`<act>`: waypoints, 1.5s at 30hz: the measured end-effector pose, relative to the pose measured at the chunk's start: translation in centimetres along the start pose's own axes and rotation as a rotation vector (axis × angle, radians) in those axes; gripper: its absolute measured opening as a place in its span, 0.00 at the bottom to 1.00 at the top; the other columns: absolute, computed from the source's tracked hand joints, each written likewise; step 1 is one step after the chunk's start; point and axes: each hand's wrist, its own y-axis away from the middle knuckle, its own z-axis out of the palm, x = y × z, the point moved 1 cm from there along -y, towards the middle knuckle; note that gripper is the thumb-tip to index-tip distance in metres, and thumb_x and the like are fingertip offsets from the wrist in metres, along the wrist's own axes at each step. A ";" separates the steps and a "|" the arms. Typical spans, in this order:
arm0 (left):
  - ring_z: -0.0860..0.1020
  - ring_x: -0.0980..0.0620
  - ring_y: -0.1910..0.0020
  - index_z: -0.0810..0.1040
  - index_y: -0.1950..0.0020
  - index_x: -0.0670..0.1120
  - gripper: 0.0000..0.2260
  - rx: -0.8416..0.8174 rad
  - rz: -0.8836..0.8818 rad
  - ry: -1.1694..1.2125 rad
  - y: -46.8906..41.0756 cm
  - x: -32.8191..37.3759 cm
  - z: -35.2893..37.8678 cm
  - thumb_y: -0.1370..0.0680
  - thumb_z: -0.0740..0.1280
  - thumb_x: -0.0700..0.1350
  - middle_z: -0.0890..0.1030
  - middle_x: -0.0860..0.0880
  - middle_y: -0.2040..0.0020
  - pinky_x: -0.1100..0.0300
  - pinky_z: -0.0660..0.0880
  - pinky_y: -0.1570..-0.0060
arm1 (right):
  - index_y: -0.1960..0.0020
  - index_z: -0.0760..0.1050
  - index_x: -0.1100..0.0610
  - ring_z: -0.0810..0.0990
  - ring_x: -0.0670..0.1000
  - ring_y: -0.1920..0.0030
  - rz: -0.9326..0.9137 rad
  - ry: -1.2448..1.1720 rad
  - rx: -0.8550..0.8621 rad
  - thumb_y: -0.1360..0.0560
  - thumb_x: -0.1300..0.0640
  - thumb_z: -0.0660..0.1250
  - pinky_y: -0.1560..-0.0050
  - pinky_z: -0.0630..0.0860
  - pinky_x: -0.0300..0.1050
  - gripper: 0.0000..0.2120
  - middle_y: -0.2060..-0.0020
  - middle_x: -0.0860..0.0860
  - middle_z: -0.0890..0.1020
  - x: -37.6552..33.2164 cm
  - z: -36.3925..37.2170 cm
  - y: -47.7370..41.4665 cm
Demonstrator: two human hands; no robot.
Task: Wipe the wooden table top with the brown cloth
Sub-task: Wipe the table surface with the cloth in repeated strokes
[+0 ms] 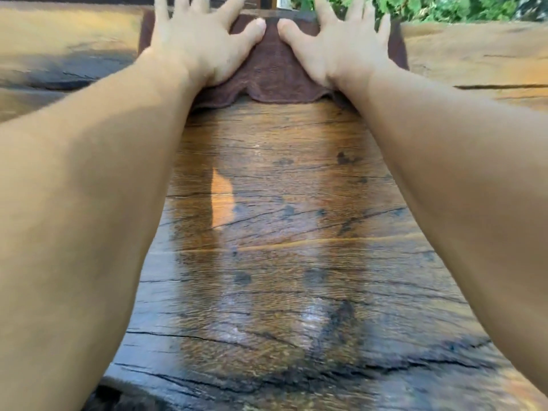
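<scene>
The brown cloth [271,75] lies spread flat near the far edge of the wooden table top [272,232]. My left hand [198,43] presses flat on the cloth's left half with its fingers spread. My right hand [338,46] presses flat on the right half, fingers spread too. The two thumbs almost meet at the cloth's middle. Both arms stretch far forward over the table. The fingertips run out of the top of the picture. The wood between my arms looks dark and damp, with cracks and dark spots.
Green foliage [444,7] shows beyond the table's far edge at the upper right. A dark wooden post or chair back [261,2] stands behind the cloth. The table's near edge [207,396] is rough and cracked.
</scene>
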 end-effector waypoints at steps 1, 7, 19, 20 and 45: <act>0.53 0.37 0.18 0.53 0.18 0.62 0.35 -0.021 -0.009 0.005 0.3 -0.1 0.0 0.23 0.43 0.74 0.58 0.39 0.17 0.33 0.46 0.22 | 0.15 0.49 0.42 0.47 0.64 0.16 -0.005 0.001 -0.015 0.24 0.23 0.46 0.18 0.42 0.66 0.43 0.16 0.65 0.50 0.0 0.0 0.4; 0.45 0.39 0.17 0.48 0.17 0.64 0.36 -0.091 -0.009 0.073 3.9 0.1 -0.4 0.23 0.41 0.76 0.47 0.43 0.15 0.38 0.42 0.20 | 0.14 0.46 0.43 0.41 0.61 0.15 -0.039 -0.023 -0.062 0.23 0.23 0.44 0.18 0.39 0.64 0.43 0.16 0.64 0.44 0.6 -0.6 4.3; 0.43 0.43 0.16 0.46 0.17 0.66 0.37 -0.176 -0.034 0.111 19.0 1.5 -2.1 0.25 0.40 0.78 0.44 0.46 0.14 0.41 0.41 0.20 | 0.14 0.44 0.42 0.39 0.61 0.16 -0.071 -0.025 -0.084 0.23 0.23 0.42 0.18 0.37 0.64 0.42 0.16 0.63 0.42 1.9 -0.7 19.2; 0.43 0.43 0.16 0.45 0.18 0.67 0.37 -0.182 -0.040 0.114 20.5 1.6 -2.3 0.26 0.39 0.78 0.44 0.46 0.14 0.41 0.41 0.20 | 0.14 0.44 0.41 0.39 0.61 0.16 -0.070 -0.023 -0.088 0.23 0.23 0.42 0.18 0.37 0.64 0.42 0.16 0.63 0.42 2.0 -0.7 20.8; 0.44 0.45 0.16 0.39 0.19 0.69 0.31 -0.295 -0.077 0.128 66.5 4.6 -9.1 0.22 0.37 0.74 0.42 0.49 0.15 0.44 0.38 0.20 | 0.15 0.39 0.42 0.34 0.60 0.16 -0.169 -0.045 -0.208 0.22 0.25 0.38 0.19 0.34 0.63 0.41 0.16 0.63 0.38 4.0 -3.8 64.6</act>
